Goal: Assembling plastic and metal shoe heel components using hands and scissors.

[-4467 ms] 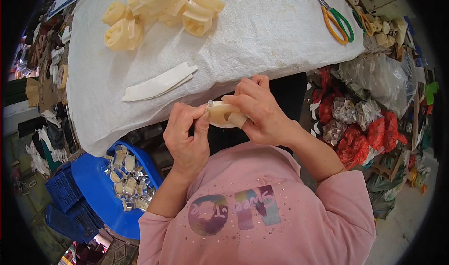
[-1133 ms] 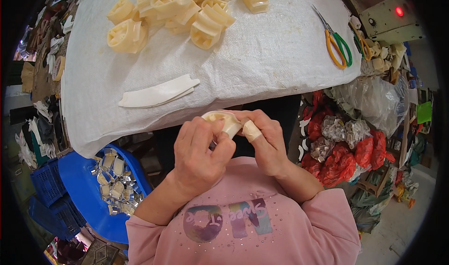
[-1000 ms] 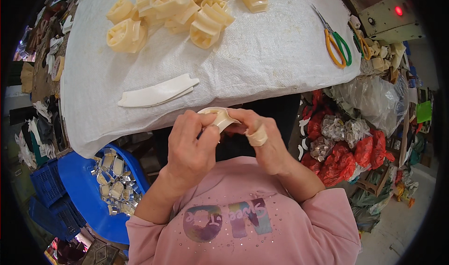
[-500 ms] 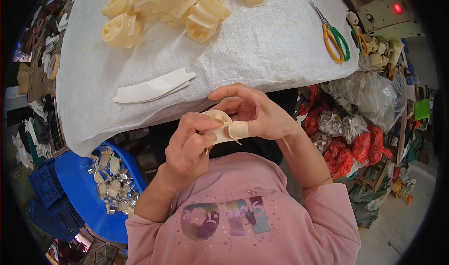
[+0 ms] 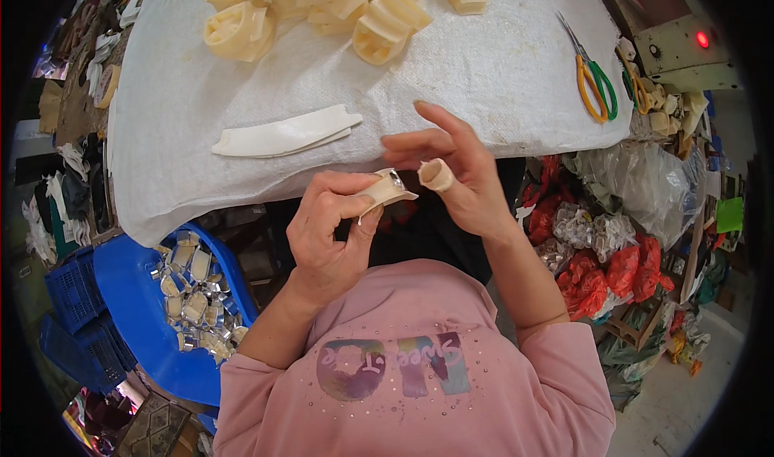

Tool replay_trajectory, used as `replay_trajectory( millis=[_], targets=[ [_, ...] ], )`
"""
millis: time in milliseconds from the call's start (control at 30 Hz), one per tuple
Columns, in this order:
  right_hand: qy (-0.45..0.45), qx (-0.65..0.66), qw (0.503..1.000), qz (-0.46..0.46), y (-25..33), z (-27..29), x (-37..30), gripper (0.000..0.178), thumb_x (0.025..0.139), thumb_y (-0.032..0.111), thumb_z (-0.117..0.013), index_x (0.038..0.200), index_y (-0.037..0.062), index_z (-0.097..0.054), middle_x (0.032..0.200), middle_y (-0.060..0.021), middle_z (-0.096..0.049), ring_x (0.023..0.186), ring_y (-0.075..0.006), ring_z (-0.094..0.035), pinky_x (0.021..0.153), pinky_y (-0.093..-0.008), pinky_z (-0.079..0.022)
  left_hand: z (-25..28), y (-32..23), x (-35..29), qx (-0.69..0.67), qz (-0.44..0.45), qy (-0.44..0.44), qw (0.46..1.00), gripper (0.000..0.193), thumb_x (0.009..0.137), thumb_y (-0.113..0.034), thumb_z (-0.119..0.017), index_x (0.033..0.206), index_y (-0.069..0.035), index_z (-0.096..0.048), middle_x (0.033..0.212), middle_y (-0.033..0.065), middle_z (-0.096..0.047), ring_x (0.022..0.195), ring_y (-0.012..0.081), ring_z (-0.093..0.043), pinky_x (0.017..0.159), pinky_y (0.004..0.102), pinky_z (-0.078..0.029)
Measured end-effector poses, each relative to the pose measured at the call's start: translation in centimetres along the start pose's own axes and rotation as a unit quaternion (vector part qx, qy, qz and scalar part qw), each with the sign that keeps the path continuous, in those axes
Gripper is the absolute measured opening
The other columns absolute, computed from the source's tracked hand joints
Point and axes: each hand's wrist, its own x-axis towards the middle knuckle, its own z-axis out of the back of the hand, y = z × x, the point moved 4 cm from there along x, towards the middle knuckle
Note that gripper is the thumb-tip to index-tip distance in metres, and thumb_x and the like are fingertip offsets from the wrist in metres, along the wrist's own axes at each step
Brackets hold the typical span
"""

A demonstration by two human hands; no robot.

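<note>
Pinched between the thumb and fingers of my left hand [image 5: 326, 227] is a small curved cream piece [image 5: 385, 191] with a shiny metal bit at its end. My right hand [image 5: 468, 184] is just right of it, not touching, with fingers spread and nothing held. A beige tube-like cover [image 5: 436, 175] wraps its thumb. Beyond my hands, white curved strips [image 5: 286, 132] lie stacked near the front edge of the white-covered table [image 5: 484, 94]. My left fingers partly hide the cream piece.
Cream moulded pieces [image 5: 387, 28] are heaped at the table's far side. Scissors [image 5: 595, 78] with yellow and green handles lie at the right. A blue plastic seat [image 5: 133, 296] at lower left bears shiny metal-and-cream pieces [image 5: 196, 304]. Red plastic bags [image 5: 584, 272] sit below right.
My right hand has drawn back from the cream piece and its fingers have spread. My left hand keeps hold, with the piece turned so its metal bit shows. The whole view has shifted slightly.
</note>
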Motion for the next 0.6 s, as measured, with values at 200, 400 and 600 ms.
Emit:
replay_trajectory(
  millis=[200,400,600],
  targets=[
    [0.084,-0.128,0.983,0.098,2.2,-0.5,-0.6,0.029,0.085,0.012,-0.061,0.114,0.0119,-0.057,0.106,-0.0095,-0.053,0.096,-0.0204,-0.054,0.081,-0.0329,-0.048,0.1,0.3,-0.1,0.007,0.013,-0.035,0.999,0.012,0.085,-0.005,-0.064,0.089,0.0,-0.053,0.1,0.0154,-0.057,0.089,0.0168,-0.057,0.076,0.027,-0.048],
    [0.03,-0.177,0.975,0.13,1.5,-1.3,-0.8,0.013,0.086,0.015,-0.061,0.095,0.0082,-0.055,0.098,-0.0086,-0.048,0.087,-0.0201,-0.047,0.078,-0.0308,-0.04,-1.7,0.4,0.1,-0.106,0.086,-0.048,0.989,0.011,0.084,-0.006,-0.065,0.085,0.0,-0.056,0.096,0.0122,-0.06,0.074,0.0088,-0.056,0.058,0.0207,-0.045],
    [0.015,-0.006,0.999,0.05,1.9,-1.4,-0.4,0.012,0.087,0.012,-0.058,0.098,0.0063,-0.054,0.098,-0.0078,-0.05,0.087,-0.019,-0.049,0.078,-0.0287,-0.042,-1.3,0.5,0.6,-0.134,0.136,-0.065,0.979,0.011,0.085,-0.005,-0.064,0.089,0.001,-0.056,0.098,0.0111,-0.06,0.077,0.0087,-0.056,0.063,0.0209,-0.045]
  ],
)
